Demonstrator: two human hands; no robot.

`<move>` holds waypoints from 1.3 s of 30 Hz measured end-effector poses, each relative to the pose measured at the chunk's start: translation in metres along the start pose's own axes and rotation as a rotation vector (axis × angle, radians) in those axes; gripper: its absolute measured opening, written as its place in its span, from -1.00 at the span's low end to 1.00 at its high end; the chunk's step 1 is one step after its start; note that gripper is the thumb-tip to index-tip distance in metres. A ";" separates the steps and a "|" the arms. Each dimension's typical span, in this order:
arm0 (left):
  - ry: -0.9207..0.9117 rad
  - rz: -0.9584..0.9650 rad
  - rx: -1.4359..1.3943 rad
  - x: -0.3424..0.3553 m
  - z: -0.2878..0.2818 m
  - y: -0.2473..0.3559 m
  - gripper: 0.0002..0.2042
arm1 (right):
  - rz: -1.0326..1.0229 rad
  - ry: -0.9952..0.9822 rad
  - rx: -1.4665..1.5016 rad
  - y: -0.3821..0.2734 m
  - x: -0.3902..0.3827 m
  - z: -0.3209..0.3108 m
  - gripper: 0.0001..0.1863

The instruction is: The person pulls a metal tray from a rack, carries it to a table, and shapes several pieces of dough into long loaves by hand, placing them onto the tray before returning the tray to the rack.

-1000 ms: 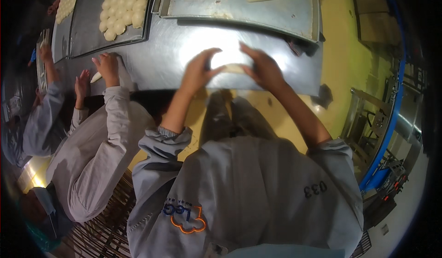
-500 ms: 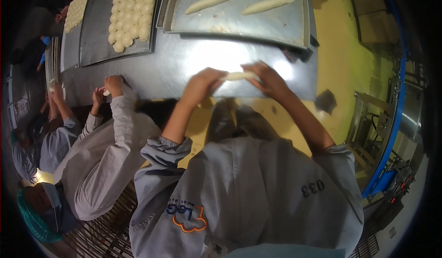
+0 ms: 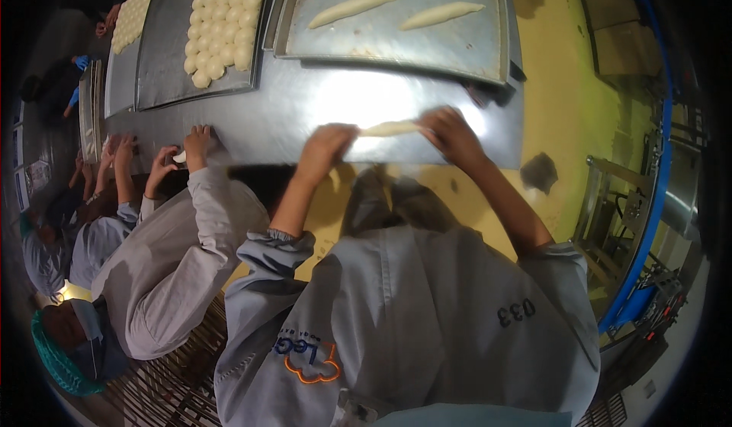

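A pale, elongated piece of dough (image 3: 389,129) stretches between my hands at the near edge of the metal table (image 3: 293,114). My left hand (image 3: 328,148) is closed at its left end. At its right end, my right hand (image 3: 451,134) is closed with the fingertips over the tip. The dough is thicker in the middle and narrows toward both ends, which my fingers partly hide. Beyond my hands is a metal tray (image 3: 381,44) with two spindle-shaped dough pieces, a left one (image 3: 353,10) and a right one (image 3: 442,15), lying slantwise and apart.
A dark tray (image 3: 164,61) with many dough balls (image 3: 221,27) stands to the left. Beside me a co-worker's hands (image 3: 197,149) handle a small dough piece, with other people farther left. Yellow floor (image 3: 545,114) and a blue-edged metal machine (image 3: 659,175) lie right.
My hands have moved farther apart, and the dough between them shows longer. My right hand has shifted slightly right, the left slightly left. The co-worker's right hand has lifted its fingers.
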State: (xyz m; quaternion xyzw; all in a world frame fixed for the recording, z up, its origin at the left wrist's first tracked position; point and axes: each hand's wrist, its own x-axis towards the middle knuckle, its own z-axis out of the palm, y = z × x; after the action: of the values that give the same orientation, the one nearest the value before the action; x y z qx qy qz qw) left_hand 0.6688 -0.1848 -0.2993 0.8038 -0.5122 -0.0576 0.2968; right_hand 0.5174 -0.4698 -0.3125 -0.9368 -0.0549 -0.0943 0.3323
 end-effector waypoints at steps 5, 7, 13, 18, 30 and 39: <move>-0.014 -0.108 0.164 -0.015 -0.002 -0.001 -0.63 | -0.014 -0.008 -0.400 -0.010 -0.017 -0.012 -0.45; -0.038 -0.133 0.231 -0.019 -0.006 0.001 -0.64 | 0.037 -0.026 -0.472 -0.014 -0.020 -0.017 -0.44; 0.017 -0.186 0.000 -0.011 -0.021 0.002 -0.59 | 0.222 0.126 0.154 -0.019 -0.006 -0.022 -0.59; -0.046 -0.403 -0.730 0.018 0.006 0.008 -0.61 | 0.240 -0.026 0.593 -0.032 0.041 0.002 -0.57; -0.163 -0.365 -0.407 0.004 0.014 0.038 -0.61 | 0.150 -0.257 0.486 -0.036 0.031 0.009 -0.46; -0.108 -0.415 -0.314 0.005 0.006 0.036 -0.65 | 0.122 -0.076 0.354 -0.036 0.022 0.018 -0.47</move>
State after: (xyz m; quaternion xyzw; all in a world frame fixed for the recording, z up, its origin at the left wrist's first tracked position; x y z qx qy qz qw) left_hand 0.6402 -0.2029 -0.2837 0.8315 -0.3365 -0.2389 0.3719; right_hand 0.5356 -0.4292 -0.2993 -0.8681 -0.0263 -0.0275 0.4949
